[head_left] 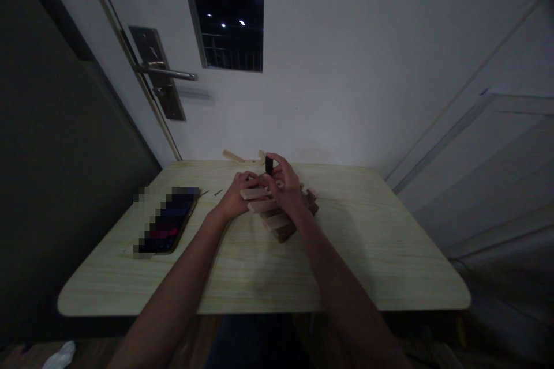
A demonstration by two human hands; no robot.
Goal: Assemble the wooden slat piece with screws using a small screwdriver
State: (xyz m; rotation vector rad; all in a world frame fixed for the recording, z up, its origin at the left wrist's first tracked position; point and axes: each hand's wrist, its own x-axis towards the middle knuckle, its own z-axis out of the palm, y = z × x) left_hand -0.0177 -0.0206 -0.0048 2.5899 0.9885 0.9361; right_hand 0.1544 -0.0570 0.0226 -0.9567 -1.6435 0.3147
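Note:
A fanned stack of flat wooden slats (281, 216) lies in the middle of the pale wooden table (242, 271). My left hand (236, 195) rests on the left end of the top slat, fingers curled around it. My right hand (285, 184) sits over the stack and pinches a small upright black object (269, 165) between thumb and fingers. The black object stands just above the top slat. Behind my hands, a loose wooden piece (242, 157) lies at the table's far edge.
A phone (173, 219) with a lit screen lies on the left of the table. Two small dark nail-like bits (212, 192) lie beside it. A door with a metal handle (167, 74) stands behind on the left, a white wall behind the table.

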